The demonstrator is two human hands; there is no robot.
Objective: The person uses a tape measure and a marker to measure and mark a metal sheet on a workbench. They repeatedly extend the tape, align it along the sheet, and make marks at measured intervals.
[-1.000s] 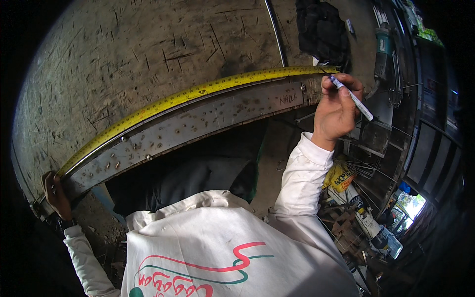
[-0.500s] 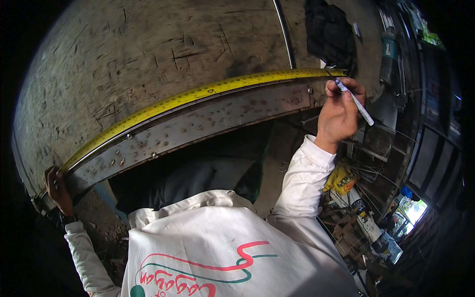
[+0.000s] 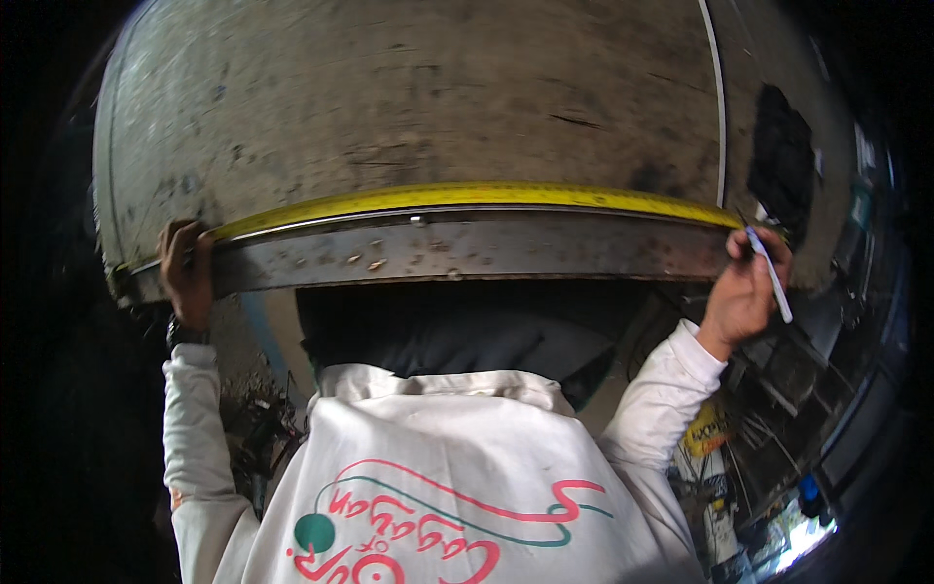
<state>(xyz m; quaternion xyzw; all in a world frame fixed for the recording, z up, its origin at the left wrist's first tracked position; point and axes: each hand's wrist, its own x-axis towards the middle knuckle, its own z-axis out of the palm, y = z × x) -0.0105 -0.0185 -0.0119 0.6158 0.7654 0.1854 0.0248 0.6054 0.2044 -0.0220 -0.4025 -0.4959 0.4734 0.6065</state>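
A yellow tape measure blade (image 3: 467,195) lies stretched along the near edge of a scuffed work table, beside a thin shiny metal rod (image 3: 321,222). At its left end my left hand (image 3: 188,277) is closed over the blade and the table's edge, its fingertips on the tabletop. My right hand (image 3: 744,297) pinches a slim white and purple marker pen (image 3: 773,277) at the blade's right end. The pen's tip points at the tape there, and its back end leans towards me. Below the tape runs a grey, spotted metal strip (image 3: 545,248).
The worn tabletop (image 3: 409,107) stretches away beyond the tape. A long pale rod (image 3: 718,88) lies across it at the right, near a crumpled black cloth (image 3: 781,156). Right of me, low down, are a yellow bag (image 3: 705,433) and jumbled scrap.
My view has swung left and levelled, so the table and both hands appear further right. The pen remains in my right hand at the tape's right end, and my left hand stays at the other.
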